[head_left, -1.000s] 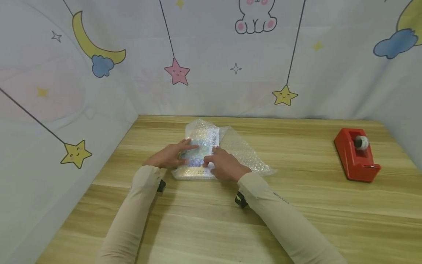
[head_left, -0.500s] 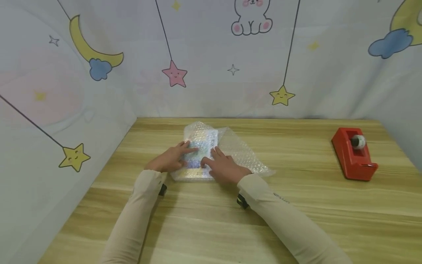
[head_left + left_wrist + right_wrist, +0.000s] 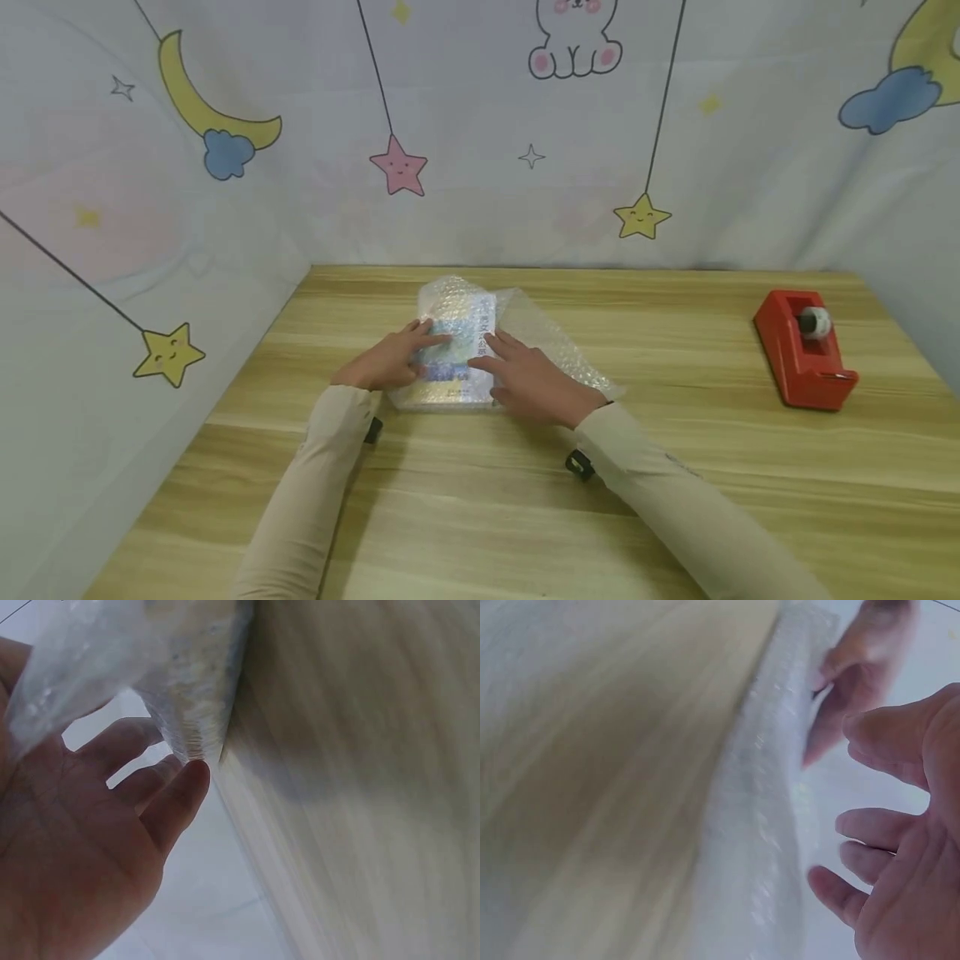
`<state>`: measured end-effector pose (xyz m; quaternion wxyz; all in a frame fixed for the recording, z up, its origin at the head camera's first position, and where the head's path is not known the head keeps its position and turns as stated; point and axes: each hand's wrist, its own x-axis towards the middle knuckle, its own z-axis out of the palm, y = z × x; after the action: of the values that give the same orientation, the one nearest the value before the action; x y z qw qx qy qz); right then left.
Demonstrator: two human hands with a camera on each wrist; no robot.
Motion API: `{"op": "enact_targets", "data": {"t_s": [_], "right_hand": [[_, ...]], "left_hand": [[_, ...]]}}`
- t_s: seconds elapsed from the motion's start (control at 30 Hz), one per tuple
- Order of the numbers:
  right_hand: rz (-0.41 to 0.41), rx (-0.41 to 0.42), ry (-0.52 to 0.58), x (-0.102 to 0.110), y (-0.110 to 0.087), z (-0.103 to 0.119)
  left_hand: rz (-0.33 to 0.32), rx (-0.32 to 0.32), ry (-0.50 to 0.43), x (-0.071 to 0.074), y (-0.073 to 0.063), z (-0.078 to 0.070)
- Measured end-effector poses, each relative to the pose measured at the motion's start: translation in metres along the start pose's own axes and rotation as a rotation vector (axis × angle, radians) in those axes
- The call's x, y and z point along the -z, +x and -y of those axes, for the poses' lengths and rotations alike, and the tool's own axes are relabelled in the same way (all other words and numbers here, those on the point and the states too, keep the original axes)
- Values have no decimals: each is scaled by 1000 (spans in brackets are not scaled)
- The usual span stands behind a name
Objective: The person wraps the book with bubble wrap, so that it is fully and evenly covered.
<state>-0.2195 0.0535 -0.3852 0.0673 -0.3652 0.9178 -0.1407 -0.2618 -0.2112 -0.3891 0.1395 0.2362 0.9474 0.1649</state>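
A book (image 3: pixel 456 385) with a blue and white printed cover lies flat on the table, covered by clear bubble wrap (image 3: pixel 551 333). A loose flap of the wrap spreads out to its right. My left hand (image 3: pixel 381 360) rests on the left side of the wrapped book, fingers extended over the cover. In the left wrist view, the thumb and fingers of this left hand (image 3: pixel 90 825) are close to the package's edge. My right hand (image 3: pixel 542 379) is at the book's right edge with fairly straight fingers. The right wrist view has the right hand (image 3: pixel 907 855) loosely spread beside the wrapped edge.
A red tape dispenser (image 3: pixel 802 358) with a roll in it stands at the right side of the wood-grain table (image 3: pixel 465 508). A printed curtain (image 3: pixel 480 225) closes off the back and both sides.
My right hand has shifted slightly right, and its bent fingers have straightened, uncovering more of the book's lower right. The left hand stays almost in place.
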Motion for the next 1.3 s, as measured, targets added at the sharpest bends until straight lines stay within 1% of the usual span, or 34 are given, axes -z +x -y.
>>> {"op": "enact_targets", "data": {"t_s": [0.13,0.23,0.37,0.47,0.53,0.67,0.73,0.83,0.97,1.07,1.13,1.17,1.23,1.3], "right_hand": [[-30,-45,13,11,-14,-4],[-66,-72,8,15,-27,-12],[-105,-141,1,17,-55,-33],[-95,-214,7,21,-77,-49],[-78,-237,37,22,-89,-56],[-57,-225,161,21,-102,-64],[-59,-226,254,19,-105,-65],[-62,-286,443,13,-107,-64],[-91,-417,794,6,-104,-63],[-136,-463,1095,3,-101,-61],[-173,-458,1296,1,-101,-59],[-190,-441,1399,-1,-100,-58],[-216,-385,1549,-4,-99,-54],[-230,-340,1673,-8,-99,-50]], "left_hand": [[-8,0,10,1,-1,0],[-7,8,2,0,-1,-2],[-6,13,-32,-2,-1,-5],[-17,-1,-33,-5,1,-7],[-21,2,-36,-5,1,-7],[-14,39,-45,-4,-2,-5],[-12,47,-52,-3,-4,-4],[-9,43,-66,-3,-4,-3],[-9,43,-77,-4,-2,-4],[-12,53,-77,-3,-2,-5],[-11,60,-73,-3,-3,-4],[-11,62,-72,-3,-3,-4],[-10,63,-71,-3,-4,-4],[-10,61,-75,-3,-5,-4]]}}
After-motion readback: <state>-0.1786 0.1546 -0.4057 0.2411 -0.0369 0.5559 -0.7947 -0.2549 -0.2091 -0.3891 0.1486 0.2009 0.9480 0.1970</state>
